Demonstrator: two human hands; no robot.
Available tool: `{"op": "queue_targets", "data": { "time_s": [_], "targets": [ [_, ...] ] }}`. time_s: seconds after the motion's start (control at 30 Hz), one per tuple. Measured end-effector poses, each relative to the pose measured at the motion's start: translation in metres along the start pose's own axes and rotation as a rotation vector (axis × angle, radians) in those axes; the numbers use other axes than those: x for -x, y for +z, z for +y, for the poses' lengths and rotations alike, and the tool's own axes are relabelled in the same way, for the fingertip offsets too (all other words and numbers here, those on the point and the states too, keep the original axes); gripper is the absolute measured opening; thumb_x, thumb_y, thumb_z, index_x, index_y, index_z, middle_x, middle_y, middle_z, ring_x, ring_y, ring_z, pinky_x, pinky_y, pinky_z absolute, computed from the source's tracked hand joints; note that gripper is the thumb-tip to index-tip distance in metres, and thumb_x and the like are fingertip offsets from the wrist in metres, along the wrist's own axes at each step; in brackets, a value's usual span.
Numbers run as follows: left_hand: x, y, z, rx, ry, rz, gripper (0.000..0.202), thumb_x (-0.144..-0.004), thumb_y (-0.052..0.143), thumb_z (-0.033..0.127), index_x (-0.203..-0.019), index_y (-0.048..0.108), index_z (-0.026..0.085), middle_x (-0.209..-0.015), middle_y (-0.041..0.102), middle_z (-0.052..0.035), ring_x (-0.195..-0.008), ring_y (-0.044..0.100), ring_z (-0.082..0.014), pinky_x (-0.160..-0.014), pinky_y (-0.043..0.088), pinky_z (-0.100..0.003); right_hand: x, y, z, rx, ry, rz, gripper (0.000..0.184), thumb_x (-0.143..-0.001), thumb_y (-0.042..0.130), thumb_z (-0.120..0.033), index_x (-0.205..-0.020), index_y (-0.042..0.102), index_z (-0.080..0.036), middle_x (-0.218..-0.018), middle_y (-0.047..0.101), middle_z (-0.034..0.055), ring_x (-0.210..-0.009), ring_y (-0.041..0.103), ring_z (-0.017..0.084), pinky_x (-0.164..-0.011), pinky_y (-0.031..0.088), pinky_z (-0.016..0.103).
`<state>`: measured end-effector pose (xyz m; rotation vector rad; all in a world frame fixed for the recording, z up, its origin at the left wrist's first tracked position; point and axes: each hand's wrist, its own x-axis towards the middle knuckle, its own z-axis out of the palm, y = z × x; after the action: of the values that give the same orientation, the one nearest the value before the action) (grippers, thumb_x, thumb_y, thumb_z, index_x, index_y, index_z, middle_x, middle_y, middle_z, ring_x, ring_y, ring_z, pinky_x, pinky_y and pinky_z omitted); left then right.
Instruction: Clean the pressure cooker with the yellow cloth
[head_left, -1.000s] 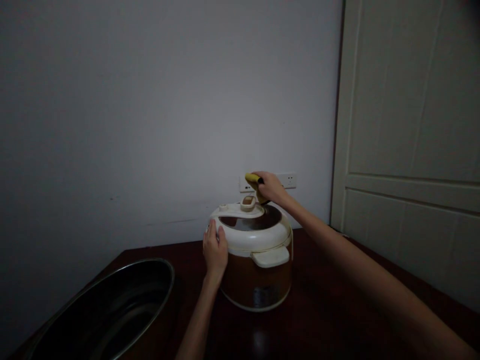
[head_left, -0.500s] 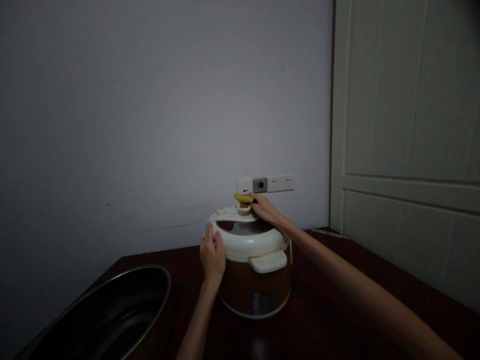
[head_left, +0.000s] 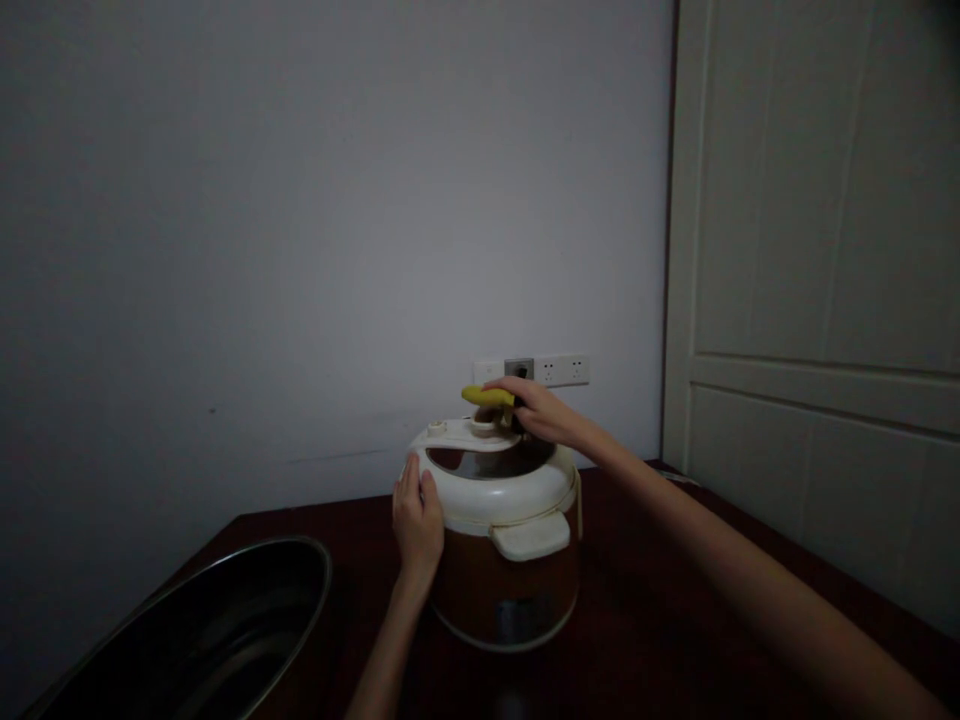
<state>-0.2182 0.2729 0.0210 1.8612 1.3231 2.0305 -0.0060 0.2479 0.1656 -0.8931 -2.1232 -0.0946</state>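
Note:
An electric pressure cooker [head_left: 480, 590] with a brown body and a white lid rim stands upright, its white side handle facing me. My left hand [head_left: 418, 520] lies against the cooker's left side, fingers stretched along the lid's edge and thumb apart. My right hand [head_left: 536, 408] is above the lid, closed on a yellow, rounded object [head_left: 481, 396] with a dark part under the fingers. I cannot make out exactly what that object is. It is at the lid's knob [head_left: 487, 425], which it partly hides. The lid appears to be on the cooker.
A large dark metal basin [head_left: 319, 600] with a shiny rim is at the lower left. The dark red tabletop [head_left: 645, 560] meets a pale wall behind. Wall sockets [head_left: 561, 371] sit just beyond the cooker. A panelled door [head_left: 817, 480] is on the right.
My right hand and the yellow object have shifted slightly, with more of the dark part now showing under the hand. My left hand stays against the cooker. The view has moved slightly.

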Motion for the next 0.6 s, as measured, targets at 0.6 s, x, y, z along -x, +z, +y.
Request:
{"op": "queue_targets", "data": {
  "time_s": [0.6],
  "targets": [
    [0.000, -0.002, 0.003, 0.048, -0.031, -0.021, 0.045, -0.089, 0.038, 0.037, -0.124, 0.056, 0.014, -0.131, 0.054, -0.0144, -0.125, 0.047, -0.0241, -0.108, 0.031, -0.041, -0.013, 0.030, -0.062, 0.503, 0.012, -0.217, 0.027, -0.090, 0.041, -0.032, -0.093, 0.062, -0.015, -0.093, 0.068, 0.0112, -0.086, 0.060, 0.020, -0.075, 0.040, 0.029]
  ]
}}
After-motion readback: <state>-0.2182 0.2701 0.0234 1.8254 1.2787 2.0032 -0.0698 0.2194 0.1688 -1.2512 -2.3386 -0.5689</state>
